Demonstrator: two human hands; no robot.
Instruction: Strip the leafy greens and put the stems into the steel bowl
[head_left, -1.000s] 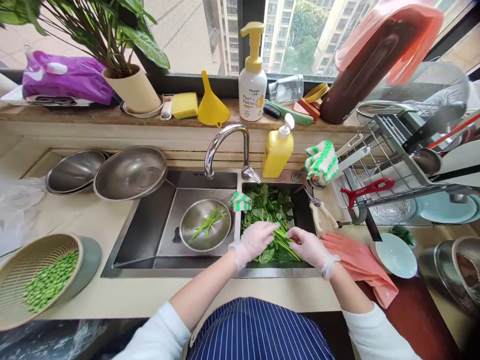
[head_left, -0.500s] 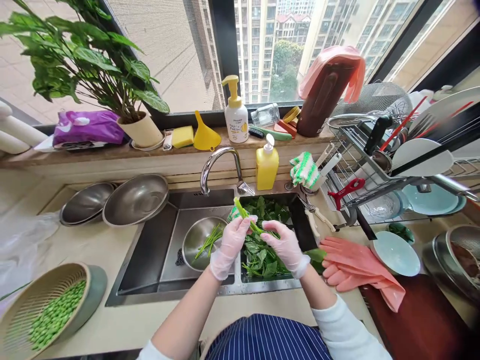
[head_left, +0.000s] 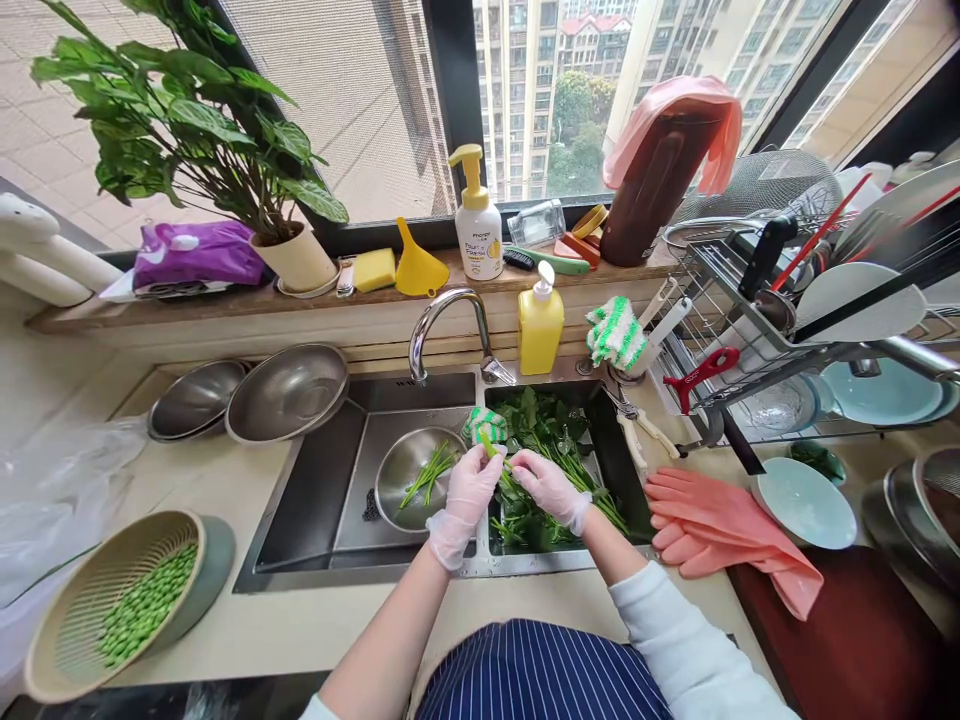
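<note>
My left hand (head_left: 469,487) and my right hand (head_left: 550,485), both in thin clear gloves, pinch one green vegetable stalk (head_left: 496,453) between them over the right sink basin (head_left: 609,428). The basin is full of leafy greens (head_left: 547,425). In the left basin sits a steel bowl (head_left: 397,492) holding a few trimmed green stems (head_left: 429,470). A green-and-white cloth (head_left: 483,423) lies on the divider just beyond my hands.
A faucet (head_left: 448,318) and a yellow soap bottle (head_left: 540,322) stand behind the sink. Steel bowls (head_left: 285,392) sit at the left, a colander of green beans (head_left: 124,607) at the front left. Pink gloves (head_left: 724,525) and a dish rack (head_left: 780,340) are at the right.
Both hands lifted a stalk out of the greens, then came down a little toward the basin. The visible stalk between them is now shorter. The camera view shifted slightly.
</note>
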